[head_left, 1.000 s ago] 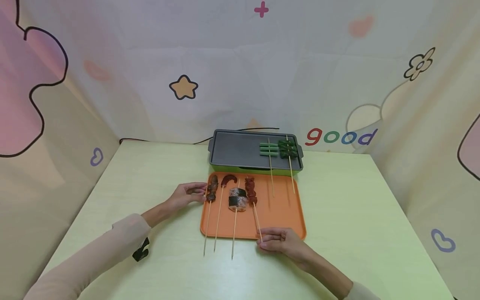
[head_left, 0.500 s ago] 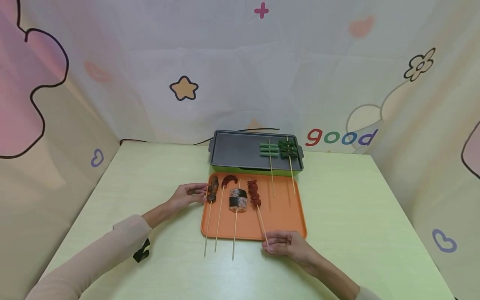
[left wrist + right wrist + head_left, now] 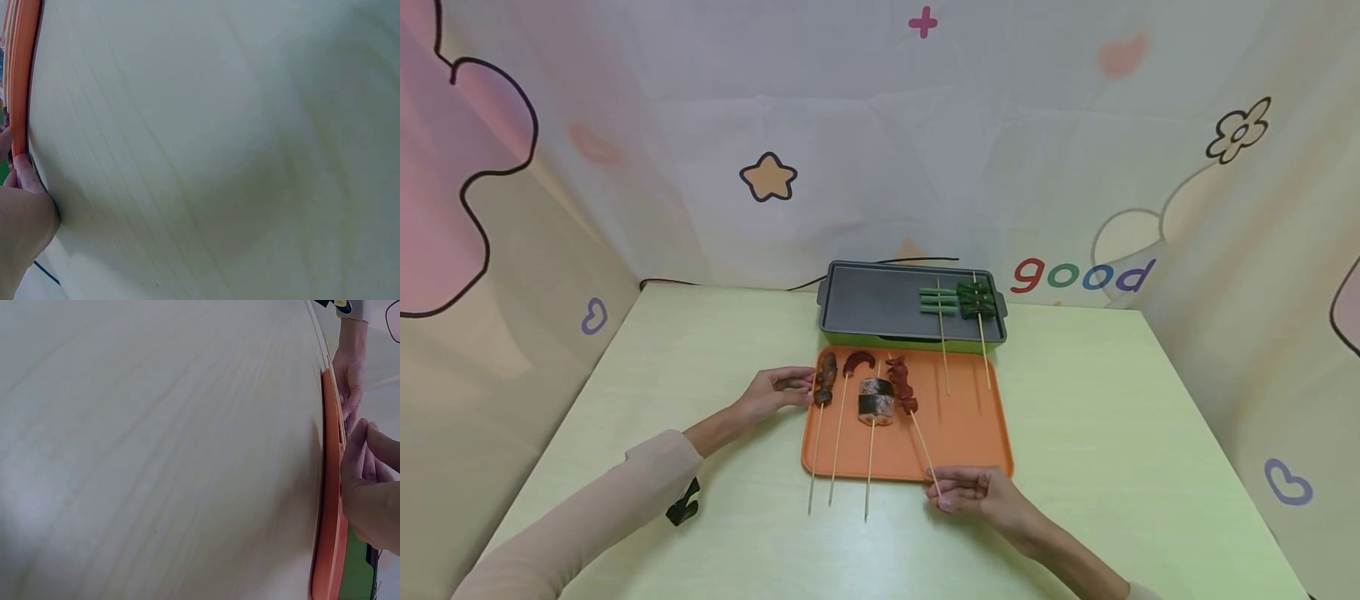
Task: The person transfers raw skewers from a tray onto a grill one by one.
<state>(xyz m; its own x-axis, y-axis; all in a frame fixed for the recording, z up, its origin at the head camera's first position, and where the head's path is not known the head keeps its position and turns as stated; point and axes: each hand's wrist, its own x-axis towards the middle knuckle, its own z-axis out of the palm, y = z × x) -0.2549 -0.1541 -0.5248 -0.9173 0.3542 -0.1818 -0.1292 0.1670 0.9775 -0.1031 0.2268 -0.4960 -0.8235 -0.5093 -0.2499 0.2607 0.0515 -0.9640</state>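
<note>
Pale counter (image 3: 760, 542), cartoon-print curtain (image 3: 865, 142) behind. Orange tray (image 3: 966, 433); grey griddle (image 3: 872, 300) at its twelve o'clock. Red meat skewer (image 3: 902, 385), over tray: stick pinched in right hand (image 3: 976, 493), fingers nearly closed. Left hand (image 3: 773, 395): fingers holding tray at nine o'clock. Step, presumably: transfer; next probably calls for lifting skewer griddle-ward.

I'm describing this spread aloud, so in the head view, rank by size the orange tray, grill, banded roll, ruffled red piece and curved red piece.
Orange tray
Grill
Banded roll and ruffled red piece: too close to rank
Curved red piece
</note>
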